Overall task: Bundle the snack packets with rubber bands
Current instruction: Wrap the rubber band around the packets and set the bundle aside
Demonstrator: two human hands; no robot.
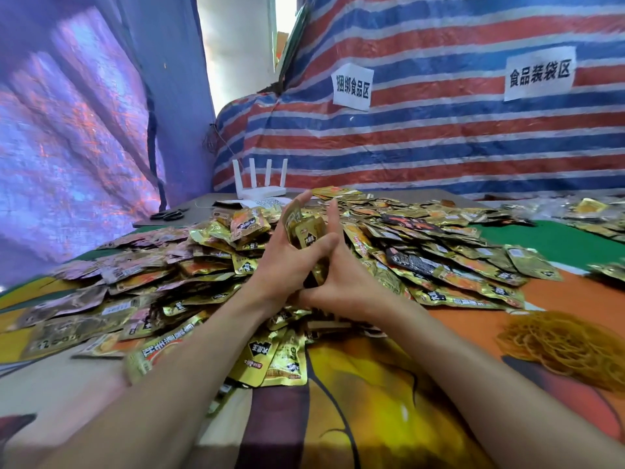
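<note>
Item, held: a small stack of gold packets (306, 231), standing upright and being squared between both hands above the middle of the heap. Left hand (282, 262) is gripping the stack from its left side, fingers (297, 205) reaching up behind the packets and the thumb lying across the front face. Right hand (343, 284) is pressing against the stack's right edge, fingers (333, 218) standing straight and close together rather than curling round it; how its thumb is lying at the lower end of the stack cannot be told. Item, loose stock: a heap of snack packets (439, 262), mostly gold with some dark ones, spreading across the tabletop (389, 418) from the far left to the far right and lying directly under both hands. Item, binding stock: a mound of tan rubber bands (568, 346), sitting on the tabletop near the right forearm, just apart from the heap's near right edge. Item, background: a white router (260, 184) with four aerials standing at the far edge behind the heap; black scissors (169, 215) lying to its left; a striped tarpaulin (439, 137) hanging behind, carrying two white paper signs (352, 87).
</note>
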